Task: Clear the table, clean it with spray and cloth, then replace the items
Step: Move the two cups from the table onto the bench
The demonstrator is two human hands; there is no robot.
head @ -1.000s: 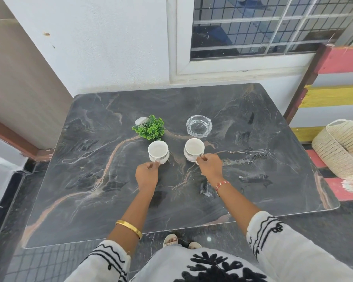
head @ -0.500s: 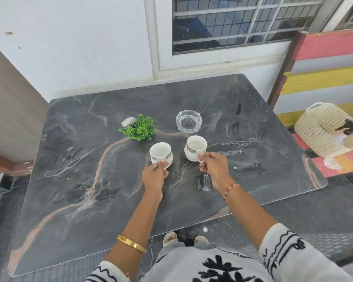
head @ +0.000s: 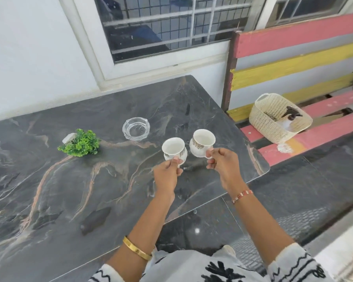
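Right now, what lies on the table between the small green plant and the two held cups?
In the head view, only bare marble tabletop lies between the plant and the cups; the glass ashtray sits farther back.

Two cups [head: 174, 148], one ashtray [head: 136, 128], one plant [head: 81, 143], one basket [head: 273, 127].

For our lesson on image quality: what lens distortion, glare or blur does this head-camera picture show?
Head view: wide-angle bending bows the window frame and table edge; a bright glare spot sits on the floor tile; daylight is soft, shadows faint; the two cups look sharp, the basket slightly soft.
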